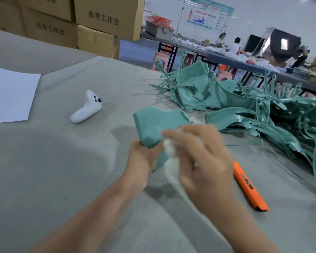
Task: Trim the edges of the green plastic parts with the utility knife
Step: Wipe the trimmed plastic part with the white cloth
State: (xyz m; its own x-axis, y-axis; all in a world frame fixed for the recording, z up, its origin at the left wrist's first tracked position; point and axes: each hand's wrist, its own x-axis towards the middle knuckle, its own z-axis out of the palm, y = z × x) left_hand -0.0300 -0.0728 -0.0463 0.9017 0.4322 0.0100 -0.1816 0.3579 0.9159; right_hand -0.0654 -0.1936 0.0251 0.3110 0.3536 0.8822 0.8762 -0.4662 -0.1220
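Note:
My left hand point(141, 161) grips the lower end of a green plastic part point(153, 125) and holds it above the grey table cover. My right hand point(202, 157) is blurred and sits against the part's right edge, with something white and soft between its fingers and the part. The orange utility knife point(250, 189) lies on the cover just right of my right wrist; neither hand touches it. A big heap of green plastic parts point(244, 106) is spread along the right side.
A white handheld controller point(87, 108) lies at centre left and a white sheet of paper point(9, 95) at the far left. Stacked cardboard boxes point(98, 21) stand behind the table. People sit at long tables point(233, 61) in the background.

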